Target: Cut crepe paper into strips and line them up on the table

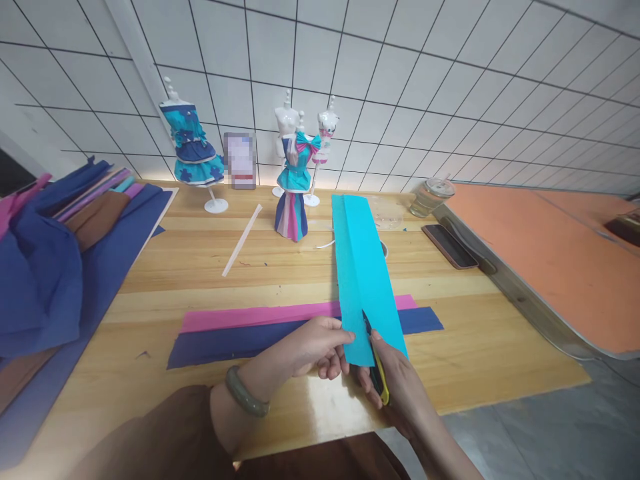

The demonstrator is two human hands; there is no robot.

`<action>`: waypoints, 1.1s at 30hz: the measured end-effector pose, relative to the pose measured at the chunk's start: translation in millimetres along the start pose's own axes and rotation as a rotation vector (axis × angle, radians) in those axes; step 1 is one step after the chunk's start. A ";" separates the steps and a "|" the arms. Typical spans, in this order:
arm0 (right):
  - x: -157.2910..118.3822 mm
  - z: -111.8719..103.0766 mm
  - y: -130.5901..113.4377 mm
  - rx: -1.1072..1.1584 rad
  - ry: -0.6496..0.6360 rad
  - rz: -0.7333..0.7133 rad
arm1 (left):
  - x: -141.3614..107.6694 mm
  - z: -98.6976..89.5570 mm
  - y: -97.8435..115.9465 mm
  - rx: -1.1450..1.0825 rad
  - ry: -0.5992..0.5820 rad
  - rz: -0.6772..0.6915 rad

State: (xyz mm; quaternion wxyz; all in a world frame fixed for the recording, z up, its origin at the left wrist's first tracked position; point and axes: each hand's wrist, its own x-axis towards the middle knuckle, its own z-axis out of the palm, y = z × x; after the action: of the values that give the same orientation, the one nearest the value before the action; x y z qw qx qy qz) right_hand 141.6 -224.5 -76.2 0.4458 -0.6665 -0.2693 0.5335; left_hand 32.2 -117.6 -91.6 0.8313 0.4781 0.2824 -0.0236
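A long turquoise sheet (367,267) stretches away from me over the table, its near end raised between my hands. My left hand (323,347) pinches the near left corner of it, thumb on top. In my right hand (393,370) are scissors (381,380) with a yellow and black handle; their dark blades lie at a slit in the sheet near its close end. Beneath the turquoise sheet, a pink strip (260,316) and a dark blue strip (230,341) lie crosswise, partly hidden by it and by my left hand.
Small dress forms stand at the back, one in a blue dress (193,143), another in a multicoloured dress (294,180). Folded coloured material (45,267) is piled at left. A pale strip (242,240), a glass jar (431,197) and a phone (450,246) rest on the wooden table (500,347).
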 end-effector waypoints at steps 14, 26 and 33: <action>2.8 -0.4 0.8 -0.019 0.014 0.022 | 1.0 -1.4 -1.9 0.002 -0.001 -0.002; 7.4 -3.0 -5.9 0.031 0.007 0.055 | 1.3 -2.3 -1.9 0.036 -0.005 -0.009; 13.8 -4.1 -13.6 -0.050 0.062 0.062 | 0.8 -2.1 -2.0 0.008 -0.011 -0.003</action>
State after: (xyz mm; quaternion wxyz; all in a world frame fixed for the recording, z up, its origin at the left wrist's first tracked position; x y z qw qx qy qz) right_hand 151.0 -208.0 -70.6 0.4204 -0.7015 -0.2478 0.5194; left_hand 31.3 -116.8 -94.4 0.8311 0.4807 0.2782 -0.0286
